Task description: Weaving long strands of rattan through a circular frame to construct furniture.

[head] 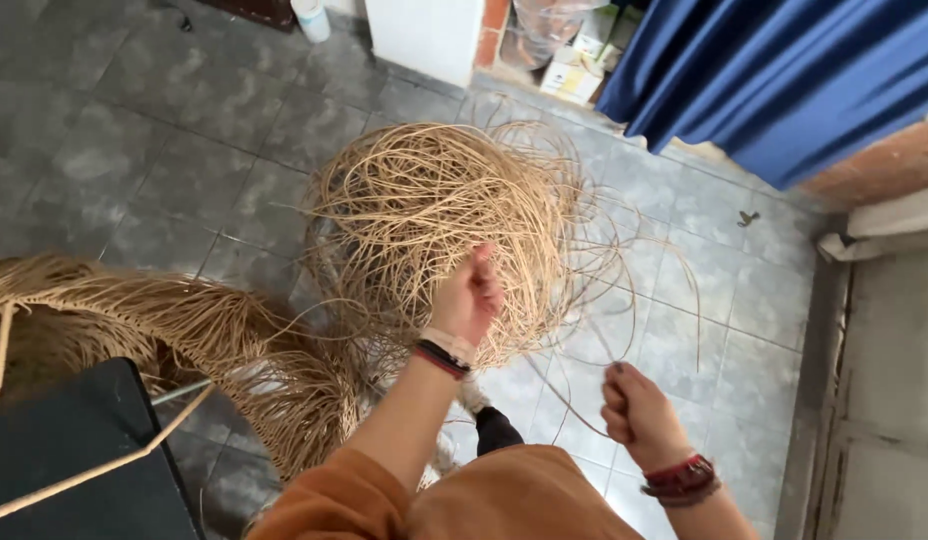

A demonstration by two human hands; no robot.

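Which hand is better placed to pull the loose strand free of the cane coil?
Right, probably. The right hand is fisted on a single strand trailing from the cane coil, clear of the tangle. The left hand grips the coil itself, holding it up.

Tangled coil of tan rattan strands point(434, 210) (loose, springy), held above tiles.

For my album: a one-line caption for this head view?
Left hand lifts a tangled cane coil while right hand pulls one strand.
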